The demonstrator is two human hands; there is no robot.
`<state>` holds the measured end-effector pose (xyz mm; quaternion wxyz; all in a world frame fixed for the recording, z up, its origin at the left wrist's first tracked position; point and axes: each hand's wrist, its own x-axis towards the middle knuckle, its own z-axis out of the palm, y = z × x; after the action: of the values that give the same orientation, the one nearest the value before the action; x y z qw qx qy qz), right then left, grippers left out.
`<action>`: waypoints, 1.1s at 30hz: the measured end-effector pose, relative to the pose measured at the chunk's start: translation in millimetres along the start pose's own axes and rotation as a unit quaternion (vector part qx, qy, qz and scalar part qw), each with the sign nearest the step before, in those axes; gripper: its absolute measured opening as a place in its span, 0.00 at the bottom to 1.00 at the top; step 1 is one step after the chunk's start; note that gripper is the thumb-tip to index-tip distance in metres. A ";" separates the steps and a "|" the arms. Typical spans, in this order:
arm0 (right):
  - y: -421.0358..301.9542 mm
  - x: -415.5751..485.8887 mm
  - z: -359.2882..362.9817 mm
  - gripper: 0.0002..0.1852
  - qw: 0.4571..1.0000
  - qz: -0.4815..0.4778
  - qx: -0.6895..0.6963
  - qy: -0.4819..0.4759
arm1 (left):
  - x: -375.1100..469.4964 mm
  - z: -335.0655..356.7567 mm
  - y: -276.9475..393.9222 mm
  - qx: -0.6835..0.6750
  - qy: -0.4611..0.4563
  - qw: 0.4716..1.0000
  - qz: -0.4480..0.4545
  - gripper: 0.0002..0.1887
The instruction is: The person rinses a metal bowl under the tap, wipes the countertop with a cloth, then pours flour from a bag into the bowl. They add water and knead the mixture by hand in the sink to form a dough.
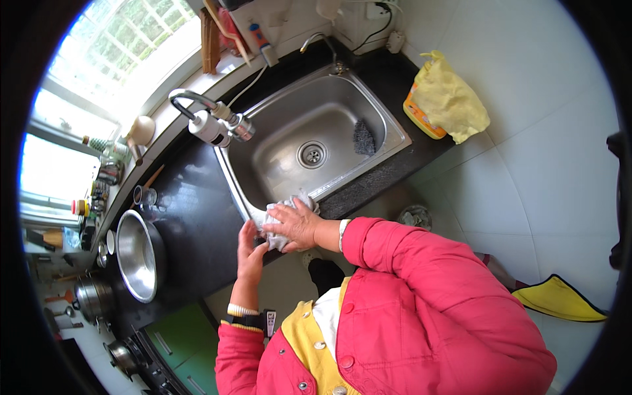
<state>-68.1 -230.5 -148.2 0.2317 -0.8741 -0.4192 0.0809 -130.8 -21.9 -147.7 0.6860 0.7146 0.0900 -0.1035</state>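
A pale, crumpled cloth [277,239] lies over the front left corner of the stainless steel sink [291,133]. My right hand [295,224] presses on it with the fingers spread across the cloth. Just left of it, my left hand [251,252] is raised at the counter's edge, fingers apart and thumb towards the cloth; whether it touches the cloth is unclear. A dark mesh scourer [364,138] sits in the right part of the basin. The chrome and white faucet [212,123] stands at the sink's left side.
On the black counter [197,207] to the left are a large steel basin [138,256] and a small glass [146,196]. Pots stand by the stove farther down. A yellow cloth [452,98] covers an orange and yellow container [419,118] at the right. A bin [414,217] stands below the counter.
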 end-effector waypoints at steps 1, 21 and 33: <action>6.1 -3.5 2.9 0.44 1.000 -0.014 -0.009 -0.005 | -7.6 -8.6 -1.1 0.075 0.033 0.995 0.050 0.34; 199.9 -137.3 -139.8 0.23 0.938 0.223 -0.120 0.239 | -164.7 -90.8 -23.5 0.034 0.389 0.906 -0.166 0.17; 159.9 -124.7 -115.3 0.20 0.885 0.423 -0.144 0.133 | -174.2 -97.9 -9.5 0.037 0.386 0.907 -0.163 0.13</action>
<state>2.6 -451.9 -129.0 0.1006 -0.9947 0.0183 -0.0071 -298.6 78.6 -105.8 0.5441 0.6994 0.4586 0.0669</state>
